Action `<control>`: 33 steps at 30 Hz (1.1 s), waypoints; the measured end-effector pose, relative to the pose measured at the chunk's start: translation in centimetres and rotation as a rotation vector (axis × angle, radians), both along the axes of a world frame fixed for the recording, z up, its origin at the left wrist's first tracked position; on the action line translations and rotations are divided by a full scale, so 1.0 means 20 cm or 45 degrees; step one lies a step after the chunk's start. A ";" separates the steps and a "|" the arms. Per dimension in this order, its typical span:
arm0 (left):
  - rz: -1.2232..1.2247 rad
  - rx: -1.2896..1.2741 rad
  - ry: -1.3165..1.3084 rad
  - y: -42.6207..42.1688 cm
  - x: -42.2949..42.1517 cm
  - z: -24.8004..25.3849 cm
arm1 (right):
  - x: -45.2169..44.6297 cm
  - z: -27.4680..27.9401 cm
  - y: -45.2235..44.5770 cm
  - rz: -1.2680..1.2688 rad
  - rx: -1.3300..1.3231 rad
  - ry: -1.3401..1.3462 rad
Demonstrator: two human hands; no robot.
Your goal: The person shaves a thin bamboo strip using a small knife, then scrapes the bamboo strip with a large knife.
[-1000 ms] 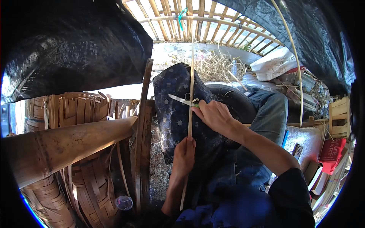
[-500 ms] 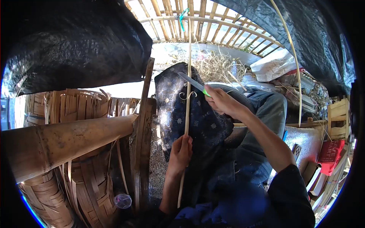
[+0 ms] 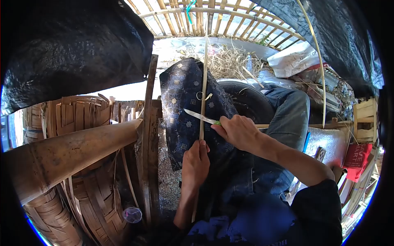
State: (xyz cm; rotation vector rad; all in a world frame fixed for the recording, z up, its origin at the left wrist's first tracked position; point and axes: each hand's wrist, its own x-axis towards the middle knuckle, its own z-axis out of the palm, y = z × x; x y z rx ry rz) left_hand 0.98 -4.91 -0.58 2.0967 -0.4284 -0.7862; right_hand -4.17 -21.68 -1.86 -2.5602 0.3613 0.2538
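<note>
A long, pale bamboo strip (image 3: 205,82) runs lengthwise up the middle of the head view, over a dark patterned cloth (image 3: 174,98). My left hand (image 3: 196,162) is closed around its lower part. In my right hand (image 3: 240,132) is a knife (image 3: 197,115) with a green handle, mostly hidden by the fingers. Its blade points left and lies across the strip, a short way above my left hand. A thin curled shaving (image 3: 204,96) hangs at the strip just above the blade.
At left, a thick bamboo pole (image 3: 82,149) juts in above woven bamboo baskets (image 3: 96,197), beside an upright wooden post (image 3: 147,143). A tyre (image 3: 250,102) lies behind the cloth. Loose shavings (image 3: 230,61) pile up near a slatted bamboo fence (image 3: 221,20). A red bag (image 3: 356,162) is at right.
My right hand has drawn the knife down along the strip towards my left hand, and the blade now crosses the strip. The left hand keeps its hold; the whole view has shifted slightly.
</note>
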 end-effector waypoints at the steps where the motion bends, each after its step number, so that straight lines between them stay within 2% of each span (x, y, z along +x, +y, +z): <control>1: 0.005 -0.010 -0.010 0.00 0.00 0.00 | 0.00 -0.01 0.01 -0.007 0.013 -0.011; 11: 0.007 0.024 -0.026 -0.01 -0.01 0.03 | 0.11 -0.11 0.03 -0.128 -0.107 -0.141; 23: 0.019 0.014 0.041 0.01 -0.02 0.01 | 0.15 -0.18 -0.04 -0.163 -0.014 -0.275; 26: 0.063 -0.080 0.032 0.03 -0.01 -0.06 | 0.16 -0.20 -0.07 -0.157 -0.029 -0.345; 28: 0.067 -0.138 0.343 0.07 0.01 -0.11 | 0.18 -0.18 -0.15 -0.349 0.701 0.010; 29: 0.069 -0.133 0.341 0.08 0.01 -0.11 | 0.18 -0.17 -0.17 -0.347 0.707 0.010; 31: 0.169 -0.185 0.550 0.07 0.01 -0.08 | 0.17 -0.09 -0.19 -0.647 0.952 0.122; 32: 0.173 -0.180 0.552 0.07 0.01 -0.08 | 0.14 -0.14 -0.20 -0.471 0.798 -0.132; 33: 0.169 -0.207 0.569 0.07 0.02 -0.08 | 0.12 -0.13 -0.19 -0.466 0.804 -0.127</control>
